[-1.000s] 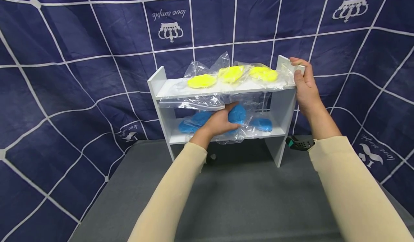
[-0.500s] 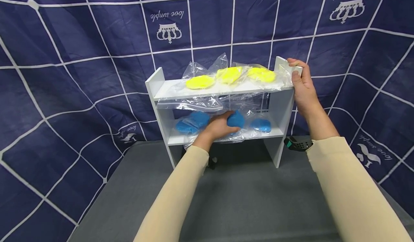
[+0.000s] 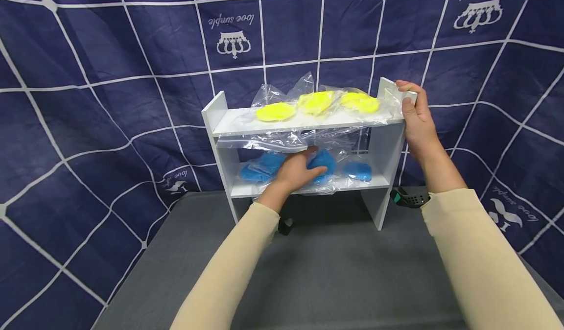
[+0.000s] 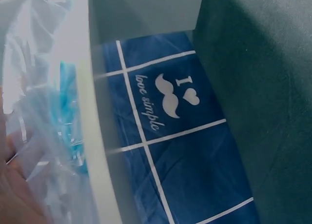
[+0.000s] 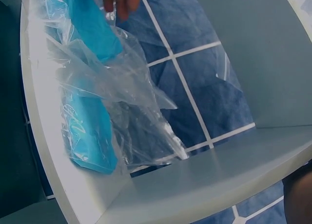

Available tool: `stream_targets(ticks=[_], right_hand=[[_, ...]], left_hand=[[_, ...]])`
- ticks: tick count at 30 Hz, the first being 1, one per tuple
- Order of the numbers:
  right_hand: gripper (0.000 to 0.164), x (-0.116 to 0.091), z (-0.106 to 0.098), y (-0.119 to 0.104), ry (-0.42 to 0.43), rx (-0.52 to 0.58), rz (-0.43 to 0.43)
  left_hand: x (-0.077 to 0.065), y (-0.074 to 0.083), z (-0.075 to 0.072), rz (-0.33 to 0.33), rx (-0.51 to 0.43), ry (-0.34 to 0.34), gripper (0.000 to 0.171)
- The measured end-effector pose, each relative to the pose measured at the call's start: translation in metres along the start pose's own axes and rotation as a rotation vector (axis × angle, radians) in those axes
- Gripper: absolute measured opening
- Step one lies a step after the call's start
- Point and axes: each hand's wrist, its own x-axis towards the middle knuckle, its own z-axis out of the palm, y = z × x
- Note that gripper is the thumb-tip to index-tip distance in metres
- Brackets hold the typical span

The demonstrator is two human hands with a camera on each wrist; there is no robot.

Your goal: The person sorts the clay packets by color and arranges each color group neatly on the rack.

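Note:
A small white shelf unit [image 3: 213, 109] has three yellow oval pieces [image 3: 317, 103] in clear plastic on its top board. On the board below lie several blue rounded pieces in clear bags. My left hand [image 3: 294, 171] grips a bagged blue piece [image 3: 325, 163], thumb across its front and fingers behind it. In the right wrist view, fingertips show beyond that blue piece [image 5: 92, 29]. Another bagged blue piece [image 3: 358, 171], with pale lettering in that view, lies to its right. My right hand [image 3: 418, 122] holds the top of the right side panel [image 3: 387, 86].
Below the boards, the shelf's side panels stand on a dark grey surface [image 3: 335, 266]. A navy cloth [image 3: 167, 41] with white lines hangs behind. A clear zip bag edge [image 3: 262, 142] hangs from the top board over the left of the opening.
My left hand has shifted slightly on the bagged blue piece, which has moved a little on the lower board. The right hand stays on the side panel.

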Motion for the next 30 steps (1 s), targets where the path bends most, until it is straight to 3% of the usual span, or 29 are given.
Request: stream_targets(ticks=[5, 13, 17, 23, 27, 30], right_hand=[[0.021, 0.0, -0.001, 0.0, -0.004, 0.001, -0.006], [0.023, -0.001, -0.007, -0.003, -0.002, -0.033, 0.002], [0.032, -0.003, -0.013, -0.004, -0.049, -0.124, 0.025], [0.049, -0.015, -0.025, -0.007, -0.137, -0.181, 0.035], [0.056, -0.035, -0.035, -0.003, -0.169, -0.238, 0.027], [0.058, -0.054, -0.047, 0.002, -0.186, -0.362, 0.019]], left_hand=[[-0.019, -0.001, -0.003, 0.043, -0.055, 0.075, 0.059], [-0.062, 0.0, -0.009, 0.198, -0.197, 0.19, 0.044], [-0.087, -0.004, -0.019, 0.267, -0.229, 0.224, 0.04], [-0.118, -0.031, -0.031, 0.321, -0.215, 0.267, 0.038], [-0.137, -0.058, -0.04, 0.272, -0.186, 0.254, 0.041], [-0.147, -0.076, -0.047, 0.227, -0.17, 0.237, 0.042]])
